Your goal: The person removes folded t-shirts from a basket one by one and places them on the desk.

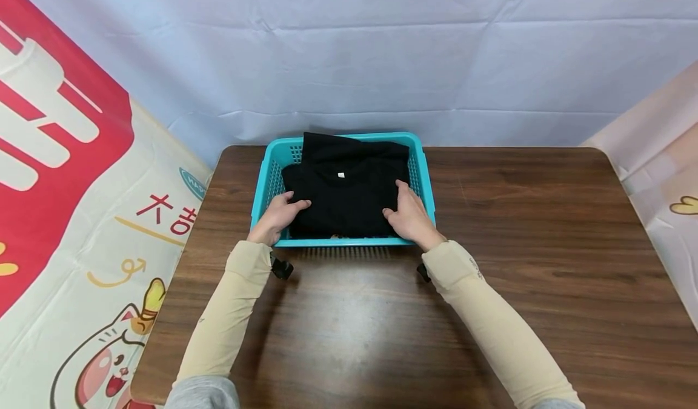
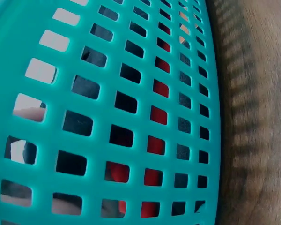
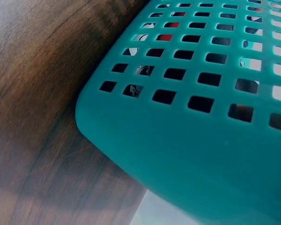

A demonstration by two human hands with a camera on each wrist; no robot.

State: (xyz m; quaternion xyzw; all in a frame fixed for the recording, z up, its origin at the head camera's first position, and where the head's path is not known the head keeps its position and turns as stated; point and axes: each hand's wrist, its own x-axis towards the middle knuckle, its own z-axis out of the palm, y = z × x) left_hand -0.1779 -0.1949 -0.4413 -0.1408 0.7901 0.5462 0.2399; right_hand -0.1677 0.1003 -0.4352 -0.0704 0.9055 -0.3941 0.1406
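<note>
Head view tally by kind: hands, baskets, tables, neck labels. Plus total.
Hands: 2 (left hand, right hand)
Basket: 1
Table: 1
Neck label: 1
Total: 5
Black clothing left out: folds overlap, piece count unclear.

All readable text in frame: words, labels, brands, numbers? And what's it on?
"大吉": red characters on the left curtain.
"HAP": in the teal oval on that curtain; any further letters not visible.
Tag on the black shirt: too small to read.
Mark on the right sleeve, near the cuff: too small to read.
Black-and-white pattern behind the basket holes: can't tell if it's text.
No numbers legible.
</note>
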